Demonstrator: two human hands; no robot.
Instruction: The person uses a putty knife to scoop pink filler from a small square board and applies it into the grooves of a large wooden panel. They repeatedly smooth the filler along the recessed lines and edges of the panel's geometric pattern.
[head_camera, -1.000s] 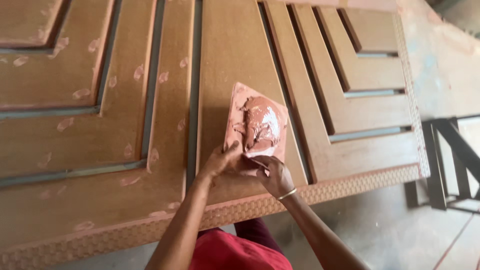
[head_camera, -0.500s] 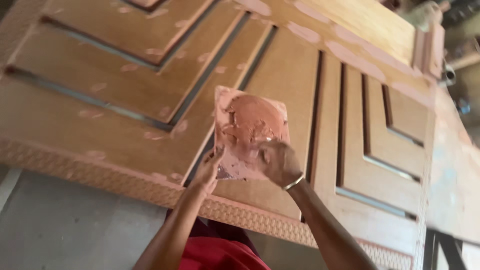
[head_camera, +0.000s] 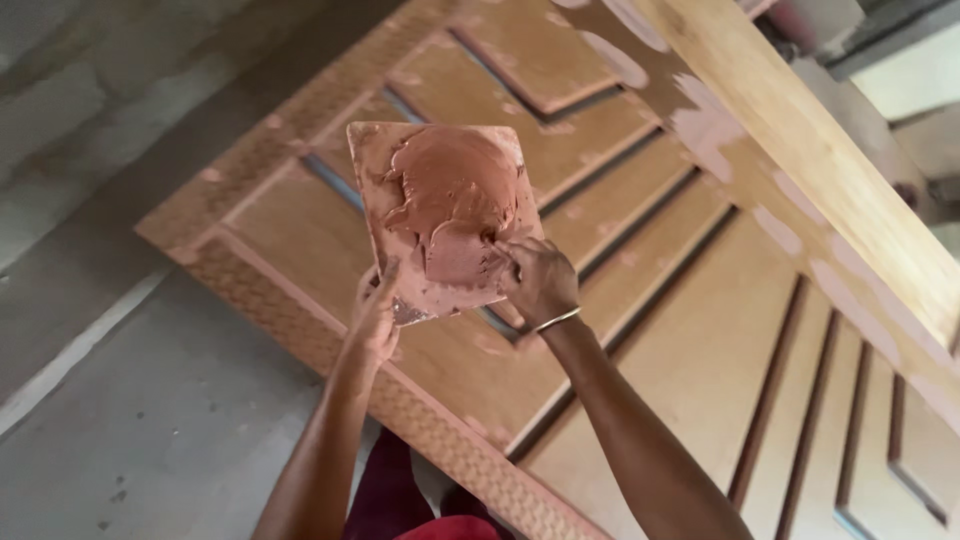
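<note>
My left hand (head_camera: 375, 318) holds a square board (head_camera: 400, 160) by its lower edge, thumb on top. The board carries a thick smear of reddish-brown putty (head_camera: 450, 205). My right hand (head_camera: 537, 280), with a thin bangle at the wrist, is closed with its fingertips pressed into the putty at the board's right side; whether it holds a small tool is hidden. Under both hands lies a large brown wooden door (head_camera: 700, 330) with grooved panels and a patterned edge, spotted with paler putty patches.
A grey concrete floor (head_camera: 150, 420) lies left of and below the door. A pale wooden frame piece (head_camera: 800, 130) runs along the door's upper right. My red garment (head_camera: 440, 525) shows at the bottom edge.
The view has swung round, so the door now runs diagonally. The board has come up closer to the camera, and my right hand has moved onto the putty at its right side.
</note>
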